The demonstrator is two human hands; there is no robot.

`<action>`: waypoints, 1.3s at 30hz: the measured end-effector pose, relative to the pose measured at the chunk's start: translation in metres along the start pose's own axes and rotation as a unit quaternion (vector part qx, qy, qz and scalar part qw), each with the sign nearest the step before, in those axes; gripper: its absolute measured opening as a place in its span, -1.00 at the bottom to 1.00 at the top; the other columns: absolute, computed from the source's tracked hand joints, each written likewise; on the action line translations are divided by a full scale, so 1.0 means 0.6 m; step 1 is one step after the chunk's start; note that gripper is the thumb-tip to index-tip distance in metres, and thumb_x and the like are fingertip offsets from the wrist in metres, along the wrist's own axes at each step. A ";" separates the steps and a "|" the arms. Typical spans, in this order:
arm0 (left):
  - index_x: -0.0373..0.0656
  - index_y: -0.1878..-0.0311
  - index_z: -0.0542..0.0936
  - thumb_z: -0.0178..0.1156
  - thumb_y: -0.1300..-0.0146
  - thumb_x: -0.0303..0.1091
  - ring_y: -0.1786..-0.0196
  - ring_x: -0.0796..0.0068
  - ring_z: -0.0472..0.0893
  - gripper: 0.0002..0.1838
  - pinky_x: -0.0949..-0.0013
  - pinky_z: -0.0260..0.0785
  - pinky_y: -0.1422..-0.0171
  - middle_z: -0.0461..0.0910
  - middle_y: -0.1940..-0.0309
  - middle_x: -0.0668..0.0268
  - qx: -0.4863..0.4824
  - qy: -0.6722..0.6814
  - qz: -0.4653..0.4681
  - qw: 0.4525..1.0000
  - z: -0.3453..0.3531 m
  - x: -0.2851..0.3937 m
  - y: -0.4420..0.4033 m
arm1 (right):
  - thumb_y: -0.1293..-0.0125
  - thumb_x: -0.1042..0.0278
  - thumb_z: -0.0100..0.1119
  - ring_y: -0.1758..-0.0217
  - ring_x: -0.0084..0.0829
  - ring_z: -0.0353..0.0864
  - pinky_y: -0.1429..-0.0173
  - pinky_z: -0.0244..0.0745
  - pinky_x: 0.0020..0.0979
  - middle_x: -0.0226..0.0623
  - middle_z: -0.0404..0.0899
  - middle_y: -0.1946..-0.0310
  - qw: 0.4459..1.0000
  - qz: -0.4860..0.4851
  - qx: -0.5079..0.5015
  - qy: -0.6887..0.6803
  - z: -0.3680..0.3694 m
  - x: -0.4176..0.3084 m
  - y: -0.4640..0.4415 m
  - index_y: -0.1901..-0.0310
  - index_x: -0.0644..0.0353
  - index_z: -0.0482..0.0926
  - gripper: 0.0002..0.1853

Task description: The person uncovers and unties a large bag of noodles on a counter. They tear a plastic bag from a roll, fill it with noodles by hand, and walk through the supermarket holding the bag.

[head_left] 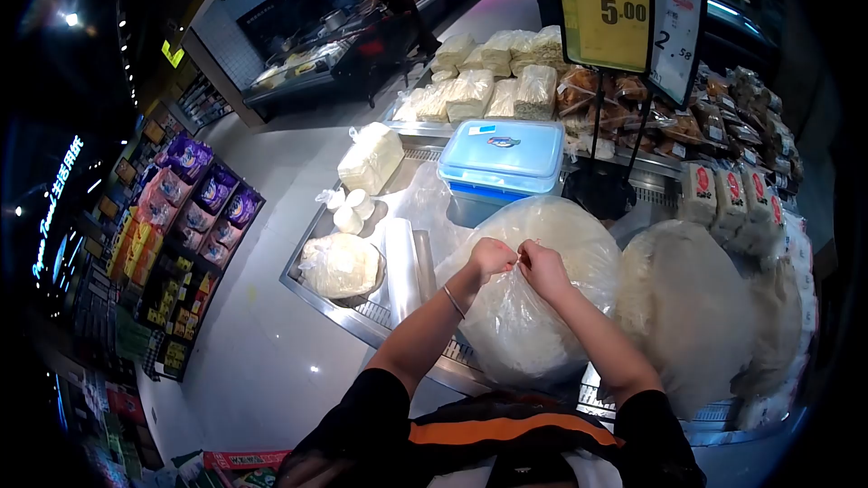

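A large clear plastic bag [524,325], full of something pale, rests at the front of the metal display counter [362,325]. My left hand [493,258] and my right hand [542,269] meet over its top, pinching the gathered plastic between their fingers. Both hands are closed and nearly touching. What exactly lies inside the bag is blurred by the plastic. Just right of it stands another big bulging bag [683,307] with pale contents. A roll of clear plastic bags [400,271] lies to the left of my left forearm.
Behind the bag sits a blue lidded plastic box [500,158]. Price signs [604,4] stand on a black base. Packed noodles [470,95] line the back; a bagged white block [370,158] and a round bagged item [340,267] lie left. A person [398,0] works at a far counter.
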State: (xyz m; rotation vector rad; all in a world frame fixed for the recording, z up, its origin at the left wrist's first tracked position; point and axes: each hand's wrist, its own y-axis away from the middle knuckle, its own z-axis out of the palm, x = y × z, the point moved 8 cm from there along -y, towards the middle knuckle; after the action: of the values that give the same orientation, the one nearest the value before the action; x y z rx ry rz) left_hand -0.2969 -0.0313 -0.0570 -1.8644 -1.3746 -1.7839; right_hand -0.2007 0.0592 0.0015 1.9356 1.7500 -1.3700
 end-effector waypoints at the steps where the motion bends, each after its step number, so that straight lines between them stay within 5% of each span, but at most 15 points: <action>1: -0.32 0.57 0.56 0.19 0.14 -0.54 0.60 0.54 0.53 -0.96 0.53 0.40 0.52 0.54 0.66 0.26 -0.015 0.000 0.009 1.000 0.004 0.005 0.001 | 0.02 0.52 0.22 0.45 -0.16 0.58 0.33 0.47 -0.28 -0.14 0.54 0.54 1.000 0.011 -0.010 0.012 0.004 0.001 0.001 0.34 0.23 0.42 -0.80; 6: -0.28 0.60 0.56 0.23 0.15 -0.51 0.59 0.54 0.52 -0.94 0.52 0.37 0.52 0.54 0.65 0.29 -0.049 0.019 0.057 0.997 0.017 -0.001 -0.027 | 0.09 0.51 0.26 0.54 -0.25 0.55 0.39 0.44 -0.35 -0.17 0.52 0.59 0.998 0.045 0.012 0.037 0.014 -0.014 -0.001 0.37 0.23 0.42 -0.77; 9: -0.26 0.56 0.54 0.24 0.09 -0.52 0.56 0.56 0.50 -0.93 0.54 0.35 0.50 0.52 0.62 0.30 -0.103 -0.009 0.053 0.993 0.019 -0.010 -0.033 | 0.13 0.51 0.29 0.57 -0.34 0.52 0.43 0.41 -0.40 -0.23 0.50 0.62 0.989 0.145 0.024 0.012 0.033 0.010 0.009 0.39 0.23 0.41 -0.74; 15: -0.27 0.55 0.56 0.26 0.11 -0.47 0.53 0.51 0.55 -0.91 0.48 0.39 0.45 0.56 0.61 0.26 -0.130 -0.033 0.085 0.987 0.012 -0.009 -0.044 | 0.13 0.53 0.28 0.55 -0.35 0.52 0.42 0.41 -0.40 -0.23 0.48 0.59 0.989 0.107 0.056 0.082 0.045 -0.032 0.004 0.39 0.22 0.40 -0.74; 17: -0.29 0.50 0.61 0.27 0.15 -0.42 0.47 0.43 0.60 -0.87 0.41 0.44 0.37 0.61 0.54 0.18 -0.106 -0.103 0.123 0.981 0.004 0.005 -0.033 | 0.11 0.54 0.25 0.50 -0.24 0.54 0.39 0.44 -0.33 -0.20 0.48 0.53 0.985 0.053 0.051 0.154 0.051 -0.045 0.002 0.36 0.21 0.41 -0.75; 18: -0.23 0.49 0.65 0.26 0.19 -0.35 0.33 0.21 0.65 -0.83 0.31 0.47 0.19 0.63 0.47 0.04 -0.077 -0.124 0.127 0.981 0.001 0.003 -0.036 | 0.11 0.54 0.25 0.50 -0.24 0.54 0.39 0.44 -0.33 -0.20 0.48 0.53 0.985 0.055 0.051 0.157 0.054 -0.051 -0.002 0.36 0.21 0.41 -0.75; 24: -0.17 0.49 0.66 0.26 0.19 -0.33 0.26 0.17 0.64 -0.85 0.30 0.46 0.13 0.64 0.40 0.08 -0.019 -0.118 0.122 0.985 -0.009 -0.020 -0.042 | 0.09 0.52 0.20 0.41 -0.08 0.54 0.36 0.46 -0.21 -0.17 0.50 0.44 0.975 0.008 0.009 0.222 0.070 -0.069 -0.003 0.32 0.17 0.41 -0.75; 30: -0.25 0.51 0.62 0.27 0.13 -0.45 0.49 0.46 0.60 -0.91 0.43 0.46 0.39 0.61 0.57 0.23 -0.036 -0.063 0.104 0.992 0.010 -0.010 -0.030 | 0.08 0.55 0.18 0.48 -0.26 0.52 0.38 0.45 -0.34 -0.19 0.46 0.50 0.985 0.132 0.072 0.088 0.041 -0.006 0.026 0.32 0.17 0.38 -0.75; 32: -0.26 0.53 0.61 0.27 0.12 -0.48 0.51 0.50 0.58 -0.93 0.47 0.43 0.44 0.59 0.59 0.25 -0.053 -0.048 0.087 0.994 0.013 -0.006 -0.028 | 0.09 0.60 0.18 0.49 -0.33 0.49 0.39 0.44 -0.40 -0.19 0.44 0.51 0.973 0.148 0.120 -0.133 0.044 0.043 0.034 0.31 0.20 0.36 -0.73; 33: -0.26 0.54 0.59 0.27 0.11 -0.51 0.54 0.55 0.56 -0.95 0.51 0.41 0.49 0.57 0.61 0.28 -0.070 -0.034 0.071 0.994 0.014 -0.007 -0.028 | 0.09 0.60 0.18 0.49 -0.33 0.49 0.39 0.44 -0.40 -0.19 0.44 0.51 0.972 0.148 0.119 -0.136 0.037 0.036 0.035 0.31 0.20 0.36 -0.73; 39: -0.26 0.60 0.56 0.29 0.14 -0.48 0.63 0.54 0.53 -0.90 0.51 0.37 0.58 0.52 0.71 0.29 -0.053 0.033 0.038 0.997 0.003 -0.001 -0.033 | -0.01 0.55 0.13 0.45 -0.10 0.55 0.39 0.45 -0.19 -0.13 0.51 0.48 0.978 0.027 0.088 0.187 0.023 -0.043 0.012 0.31 0.18 0.40 -0.82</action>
State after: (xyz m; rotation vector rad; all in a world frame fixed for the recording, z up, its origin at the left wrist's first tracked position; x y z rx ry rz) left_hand -0.3097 -0.0198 -0.0666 -1.8658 -1.1923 -1.8968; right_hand -0.1981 0.0303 0.0094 2.4524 1.7567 -1.2427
